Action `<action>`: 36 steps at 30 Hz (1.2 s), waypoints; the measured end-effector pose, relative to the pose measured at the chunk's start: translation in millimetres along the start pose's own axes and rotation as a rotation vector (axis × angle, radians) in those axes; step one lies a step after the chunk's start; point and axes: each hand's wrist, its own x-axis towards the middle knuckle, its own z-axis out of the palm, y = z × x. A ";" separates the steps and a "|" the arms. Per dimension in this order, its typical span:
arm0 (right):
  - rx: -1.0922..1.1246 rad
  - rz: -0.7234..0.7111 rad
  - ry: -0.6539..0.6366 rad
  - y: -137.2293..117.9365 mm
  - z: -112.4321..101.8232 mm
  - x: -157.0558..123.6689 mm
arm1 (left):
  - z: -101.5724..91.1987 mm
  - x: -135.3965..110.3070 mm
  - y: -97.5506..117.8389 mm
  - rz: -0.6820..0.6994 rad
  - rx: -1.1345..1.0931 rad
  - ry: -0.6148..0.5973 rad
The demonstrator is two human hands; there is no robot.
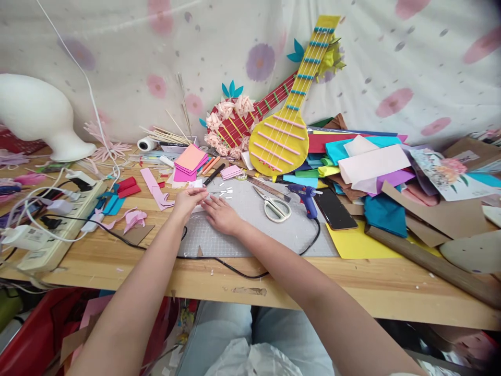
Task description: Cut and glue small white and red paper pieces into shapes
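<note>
My left hand (pixel 186 203) is at the left side of the grey cutting mat (pixel 254 235), its fingertips pinched together; anything between them is too small to make out. Close beside it, my right hand (pixel 222 215) rests low over the mat with fingers spread. Several small white strips (pixel 224 191) lie scattered just beyond my right fingers. A black pen (pixel 214 174) lies behind my left fingertips. Farther right on the mat are white-handled scissors (pixel 277 209), a ruler (pixel 270 189) and a blue glue gun (pixel 305 197).
A black phone (pixel 335 209) lies right of the glue gun. Yellow (pixel 278 143) and red (pixel 235 130) craft instruments lean at the back. Coloured sheets (pixel 376 162) pile up right. A power strip (pixel 58 230) stands left, and a black cord (pixel 223 262) crosses the front.
</note>
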 end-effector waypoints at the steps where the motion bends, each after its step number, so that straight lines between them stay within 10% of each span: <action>1: -0.021 -0.009 -0.001 2.3 1.6 3.6 | 0.3 -2.1 0.6 -0.035 -0.012 -0.018; 14: -0.036 0.104 0.070 18.2 -7.7 14.9 | 3.1 -12.4 22.8 -0.076 -0.263 -0.317; 23: -0.035 0.021 0.116 44.6 -25.4 -6.4 | -13.7 -3.5 27.3 0.033 -0.257 -0.204; 36: 0.046 0.259 0.193 63.5 -25.1 -3.0 | -17.8 1.4 12.7 0.087 -0.025 -0.070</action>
